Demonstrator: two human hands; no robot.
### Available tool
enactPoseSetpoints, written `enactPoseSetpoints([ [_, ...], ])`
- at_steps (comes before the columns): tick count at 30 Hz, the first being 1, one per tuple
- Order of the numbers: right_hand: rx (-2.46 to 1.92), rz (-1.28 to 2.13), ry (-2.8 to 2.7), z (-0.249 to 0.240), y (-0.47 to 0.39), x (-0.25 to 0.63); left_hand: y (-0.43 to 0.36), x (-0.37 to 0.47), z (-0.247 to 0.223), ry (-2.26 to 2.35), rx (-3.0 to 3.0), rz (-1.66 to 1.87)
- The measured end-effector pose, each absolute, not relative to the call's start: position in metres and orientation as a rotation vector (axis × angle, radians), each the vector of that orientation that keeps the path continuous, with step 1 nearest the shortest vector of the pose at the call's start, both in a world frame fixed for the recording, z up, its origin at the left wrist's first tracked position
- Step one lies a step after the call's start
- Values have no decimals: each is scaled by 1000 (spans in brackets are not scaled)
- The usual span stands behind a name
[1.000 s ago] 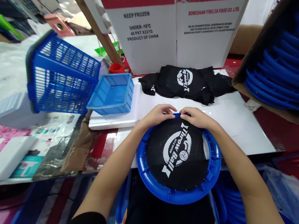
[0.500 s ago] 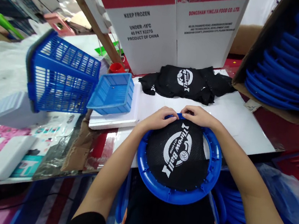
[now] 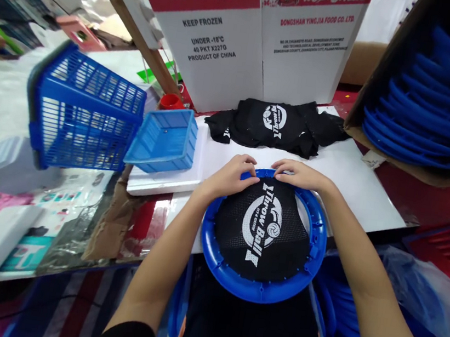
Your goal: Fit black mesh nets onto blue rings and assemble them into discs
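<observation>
A blue plastic ring (image 3: 260,292) rests tilted at the front edge of the white table, with a round black mesh cloth (image 3: 280,253) printed "Throw Ball" inside it. A gap shows between cloth and ring at the upper right. My left hand (image 3: 237,175) pinches at the ring's upper left, over the cloth's edge. At the top of the ring, my right hand (image 3: 301,175) has its fingers curled together on the rim and cloth edge. Behind them lies a pile of black printed cloths (image 3: 276,125).
A blue basket (image 3: 87,111) and a light-blue tray (image 3: 162,141) stand at the left. White cartons (image 3: 305,63) rise behind the cloth pile. A cardboard box (image 3: 367,99) of blue rings is at the right; more blue rings (image 3: 339,310) lie below it.
My left hand has moved a little left along the rim, away from my right hand. The cloth's print has turned slightly, and the whole view has shifted a little.
</observation>
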State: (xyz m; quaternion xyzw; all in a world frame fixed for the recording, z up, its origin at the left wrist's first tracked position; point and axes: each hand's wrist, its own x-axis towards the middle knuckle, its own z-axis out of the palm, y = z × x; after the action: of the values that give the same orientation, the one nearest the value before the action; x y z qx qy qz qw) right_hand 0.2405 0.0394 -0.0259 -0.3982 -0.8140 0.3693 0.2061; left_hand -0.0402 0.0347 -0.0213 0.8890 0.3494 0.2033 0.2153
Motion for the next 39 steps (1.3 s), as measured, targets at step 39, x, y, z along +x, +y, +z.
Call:
enactPoseSetpoints([
  [39, -1304, 899, -2277, -20, 24, 255, 14, -36, 12, 2006, 2347, -79],
])
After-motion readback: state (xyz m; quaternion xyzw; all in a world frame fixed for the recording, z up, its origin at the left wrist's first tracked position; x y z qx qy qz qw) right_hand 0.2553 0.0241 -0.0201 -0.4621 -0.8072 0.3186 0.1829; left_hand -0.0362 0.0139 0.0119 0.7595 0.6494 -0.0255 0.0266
